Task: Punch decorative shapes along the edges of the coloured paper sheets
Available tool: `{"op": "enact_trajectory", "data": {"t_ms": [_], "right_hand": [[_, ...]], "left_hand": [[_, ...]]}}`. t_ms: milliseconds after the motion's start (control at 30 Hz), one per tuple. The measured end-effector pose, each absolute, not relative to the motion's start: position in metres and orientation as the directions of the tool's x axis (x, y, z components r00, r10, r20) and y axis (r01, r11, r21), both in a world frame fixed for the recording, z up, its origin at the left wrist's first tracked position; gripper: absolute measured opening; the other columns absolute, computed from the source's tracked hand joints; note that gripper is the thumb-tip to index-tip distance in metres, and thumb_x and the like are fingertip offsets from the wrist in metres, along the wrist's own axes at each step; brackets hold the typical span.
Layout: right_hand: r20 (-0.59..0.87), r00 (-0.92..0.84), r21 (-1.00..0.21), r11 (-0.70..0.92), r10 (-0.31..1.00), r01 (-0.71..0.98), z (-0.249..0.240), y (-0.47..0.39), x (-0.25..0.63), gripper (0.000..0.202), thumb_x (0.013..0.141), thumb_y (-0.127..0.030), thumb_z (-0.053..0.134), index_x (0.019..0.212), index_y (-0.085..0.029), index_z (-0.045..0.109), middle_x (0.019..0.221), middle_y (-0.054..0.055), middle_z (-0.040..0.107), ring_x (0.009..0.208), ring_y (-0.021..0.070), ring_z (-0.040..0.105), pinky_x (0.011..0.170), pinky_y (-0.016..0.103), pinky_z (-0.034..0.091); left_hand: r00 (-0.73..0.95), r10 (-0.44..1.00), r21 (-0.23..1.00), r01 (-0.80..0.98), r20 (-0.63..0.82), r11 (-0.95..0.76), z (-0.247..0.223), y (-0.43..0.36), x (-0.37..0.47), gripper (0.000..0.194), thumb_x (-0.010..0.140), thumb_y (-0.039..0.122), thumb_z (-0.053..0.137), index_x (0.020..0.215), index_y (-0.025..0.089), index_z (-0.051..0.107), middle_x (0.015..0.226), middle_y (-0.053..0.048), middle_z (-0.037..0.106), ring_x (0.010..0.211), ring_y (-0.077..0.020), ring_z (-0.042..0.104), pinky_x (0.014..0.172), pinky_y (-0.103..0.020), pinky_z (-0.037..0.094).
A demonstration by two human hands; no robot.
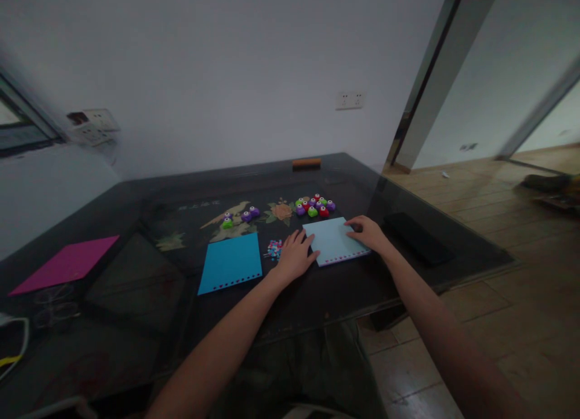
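A pale blue-white stack of paper lies flat on the dark table, with a row of small pink marks along its near edge. My left hand rests at its left side, fingers spread and fingertips touching the paper's edge. On the right side, my right hand touches the sheet with fingertips and thumb apart. Left of my left hand is a small pile of pink, white and blue bits, partly hidden by that hand. Beside it lies a bright blue sheet with dark marks along its near edge.
Red, green and purple eyeball pieces cluster behind the paper, with several more farther left. A pink sheet and clear glasses lie left. A black slab is right; an orange-brown roll sits at the back.
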State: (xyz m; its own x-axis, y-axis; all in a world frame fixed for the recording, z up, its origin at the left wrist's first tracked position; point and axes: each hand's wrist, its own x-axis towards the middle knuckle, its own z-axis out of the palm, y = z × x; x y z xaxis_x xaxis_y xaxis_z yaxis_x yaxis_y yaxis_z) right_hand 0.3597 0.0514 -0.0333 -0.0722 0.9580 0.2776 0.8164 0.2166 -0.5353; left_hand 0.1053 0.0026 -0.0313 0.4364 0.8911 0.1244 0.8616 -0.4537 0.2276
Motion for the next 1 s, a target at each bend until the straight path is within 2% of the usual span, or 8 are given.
{"op": "enact_trajectory", "data": {"t_ms": [267, 400, 567, 733, 1000], "right_hand": [[0.274, -0.127, -0.521, 0.258, 0.953, 0.814, -0.039, 0.055, 0.362, 0.022, 0.067, -0.017, 0.067, 0.089, -0.019, 0.070, 0.094, 0.006, 0.057, 0.070, 0.0133, 0.053, 0.073, 0.029, 0.045], [0.274, -0.126, -0.518, 0.256, 0.954, 0.816, -0.040, 0.056, 0.363, 0.022, 0.067, -0.017, 0.068, 0.089, -0.018, 0.070, 0.096, 0.007, 0.057, 0.071, 0.0138, 0.053, 0.073, 0.029, 0.045], [0.261, -0.127, -0.506, 0.248, 0.957, 0.826, -0.039, 0.056, 0.362, 0.023, 0.066, -0.016, 0.068, 0.089, -0.018, 0.070, 0.098, 0.007, 0.057, 0.069, 0.0130, 0.053, 0.074, 0.029, 0.045], [0.268, -0.122, -0.515, 0.250, 0.956, 0.820, -0.039, 0.056, 0.362, 0.023, 0.066, -0.016, 0.068, 0.090, -0.018, 0.071, 0.098, 0.007, 0.057, 0.069, 0.0128, 0.053, 0.073, 0.029, 0.046], [0.264, -0.121, -0.525, 0.248, 0.957, 0.814, -0.040, 0.056, 0.362, 0.023, 0.067, -0.017, 0.068, 0.090, -0.019, 0.070, 0.097, 0.007, 0.057, 0.071, 0.0132, 0.054, 0.075, 0.030, 0.046]], "left_hand": [[0.448, 0.885, 0.244, 0.851, 0.127, -0.466, -0.027, 0.002, 0.105, 0.054, 0.087, 0.047, 0.039, 0.134, 0.020, 0.038, 0.146, -0.012, 0.028, 0.134, -0.0284, 0.023, 0.108, -0.044, 0.023], [0.536, 0.841, 0.275, 0.800, 0.070, -0.533, -0.024, 0.002, 0.105, 0.048, 0.089, 0.044, 0.036, 0.134, 0.026, 0.035, 0.148, -0.007, 0.024, 0.136, -0.0245, 0.019, 0.108, -0.050, 0.020], [0.628, 0.778, 0.291, 0.743, 0.006, -0.602, -0.023, 0.004, 0.101, 0.054, 0.086, 0.051, 0.039, 0.136, 0.031, 0.031, 0.149, -0.006, 0.023, 0.136, -0.0243, 0.018, 0.107, -0.057, 0.011], [0.642, 0.766, 0.299, 0.737, -0.032, -0.606, -0.022, 0.005, 0.098, 0.063, 0.082, 0.057, 0.043, 0.138, 0.031, 0.029, 0.149, -0.006, 0.021, 0.137, -0.0252, 0.017, 0.107, -0.057, 0.010], [0.641, 0.766, 0.330, 0.733, -0.044, -0.595, -0.020, 0.005, 0.098, 0.065, 0.081, 0.058, 0.045, 0.138, 0.032, 0.028, 0.150, -0.005, 0.019, 0.137, -0.0261, 0.016, 0.107, -0.057, 0.007]]}}
